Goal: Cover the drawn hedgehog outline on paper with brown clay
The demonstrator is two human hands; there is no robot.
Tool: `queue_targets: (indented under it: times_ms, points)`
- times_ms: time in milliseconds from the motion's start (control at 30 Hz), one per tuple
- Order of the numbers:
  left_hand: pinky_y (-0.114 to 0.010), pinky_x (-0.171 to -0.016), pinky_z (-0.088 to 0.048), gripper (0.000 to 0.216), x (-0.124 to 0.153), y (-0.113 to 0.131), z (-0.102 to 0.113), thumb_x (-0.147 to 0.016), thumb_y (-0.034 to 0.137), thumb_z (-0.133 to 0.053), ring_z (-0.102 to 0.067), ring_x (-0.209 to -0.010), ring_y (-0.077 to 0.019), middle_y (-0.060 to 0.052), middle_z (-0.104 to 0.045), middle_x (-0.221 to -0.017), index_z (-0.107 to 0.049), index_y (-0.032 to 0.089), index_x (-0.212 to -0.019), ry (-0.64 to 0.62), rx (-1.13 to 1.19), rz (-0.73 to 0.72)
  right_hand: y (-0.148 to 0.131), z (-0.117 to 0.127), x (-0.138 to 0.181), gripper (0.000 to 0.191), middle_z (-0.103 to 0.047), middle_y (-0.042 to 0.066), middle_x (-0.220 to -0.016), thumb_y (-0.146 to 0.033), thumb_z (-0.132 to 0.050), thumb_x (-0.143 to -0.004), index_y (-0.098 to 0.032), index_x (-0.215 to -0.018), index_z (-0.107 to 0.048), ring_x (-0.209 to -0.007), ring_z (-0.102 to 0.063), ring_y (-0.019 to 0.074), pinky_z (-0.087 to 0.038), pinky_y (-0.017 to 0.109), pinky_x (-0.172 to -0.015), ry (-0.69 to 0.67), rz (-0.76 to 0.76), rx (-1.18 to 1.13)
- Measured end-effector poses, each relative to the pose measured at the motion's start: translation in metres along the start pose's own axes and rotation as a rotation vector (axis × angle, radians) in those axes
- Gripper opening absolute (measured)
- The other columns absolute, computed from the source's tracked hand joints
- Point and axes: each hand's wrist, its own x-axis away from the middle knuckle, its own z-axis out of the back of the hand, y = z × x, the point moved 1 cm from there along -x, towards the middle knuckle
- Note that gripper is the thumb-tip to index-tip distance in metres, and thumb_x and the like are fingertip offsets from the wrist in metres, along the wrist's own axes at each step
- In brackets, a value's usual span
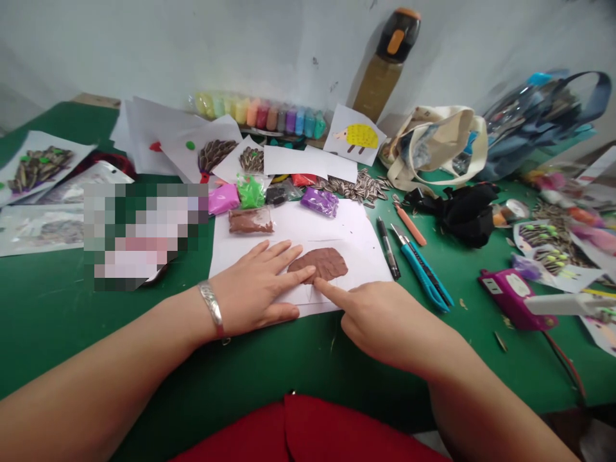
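A flattened patch of brown modelling clay (327,263) lies on white paper (356,224), filling a rounded shape. My left hand (262,285) rests flat with fingers spread, mostly on the paper, one fingertip over the clay's left part. It holds nothing. My right hand (385,317) points with its index finger, the tip touching the clay's lower edge. Its other fingers are curled under, and nothing shows in them. Just beyond my left hand is an opened pack of brown clay (250,221). A purple clay pack (320,201) sits on the paper's far side.
To the right lie a black pen (388,247), a blue cutter knife (423,269) and an orange tool (410,221). Sunflower seeds (360,186) are heaped behind the paper. A bottle (385,64) stands by the wall, near a cloth bag (433,144). A magenta device (517,298) sits farther right.
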Motion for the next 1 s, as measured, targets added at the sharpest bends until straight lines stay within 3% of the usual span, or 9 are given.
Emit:
queue_targets:
  times_ms: [267,500,633,733,1000]
  points:
    - [-0.054,-0.114,-0.014,0.069,-0.001,0.000,0.001,-0.090,0.056,-0.048,-0.019,-0.144,-0.0336,-0.011,-0.024,-0.157,-0.026,0.030,-0.150,-0.004,-0.014,-0.013,0.024,0.008,0.010,0.063,-0.072,0.005,-0.078,-0.018,-0.035,-0.086,-0.030,-0.148,-0.032,-0.062,-0.063,0.0183,-0.025,0.028,-0.054,0.023,-0.075,-0.028]
    - [-0.053,-0.114,-0.014,0.067,-0.001,0.000,0.002,-0.090,0.059,-0.048,-0.017,-0.145,-0.0330,-0.011,-0.021,-0.158,-0.030,0.031,-0.148,-0.032,-0.027,0.019,0.017,0.001,0.004,0.058,-0.074,0.009,-0.081,-0.020,-0.035,-0.087,-0.021,-0.145,-0.040,-0.066,-0.065,0.0213,-0.024,0.029,-0.053,0.007,-0.063,0.030]
    - [-0.054,-0.114,-0.014,0.066,0.000,0.000,0.000,-0.090,0.058,-0.047,-0.017,-0.145,-0.0336,-0.012,-0.020,-0.158,-0.031,0.031,-0.148,-0.036,-0.036,0.016,0.022,0.007,0.008,0.057,-0.074,0.007,-0.084,-0.019,-0.037,-0.086,-0.028,-0.142,-0.044,-0.067,-0.064,0.0199,-0.026,0.028,-0.054,0.049,-0.071,-0.026]
    - [-0.054,-0.114,-0.014,0.066,0.000,-0.001,-0.001,-0.090,0.057,-0.047,-0.016,-0.145,-0.0338,-0.012,-0.021,-0.158,-0.030,0.030,-0.149,-0.002,-0.043,-0.008,0.028,0.010,0.013,0.061,-0.073,0.002,-0.083,-0.018,-0.037,-0.086,-0.035,-0.145,-0.036,-0.065,-0.063,0.0178,-0.028,0.026,-0.055,0.090,-0.101,-0.089]
    - [-0.055,-0.113,-0.016,0.067,-0.002,0.000,0.000,-0.090,0.057,-0.049,-0.019,-0.144,-0.0349,-0.013,-0.023,-0.157,-0.033,0.029,-0.148,-0.024,-0.032,0.010,0.023,0.001,0.005,0.056,-0.074,0.006,-0.080,-0.020,-0.035,-0.086,-0.029,-0.140,-0.046,-0.064,-0.065,0.0215,-0.023,0.029,-0.052,0.035,-0.089,0.029]
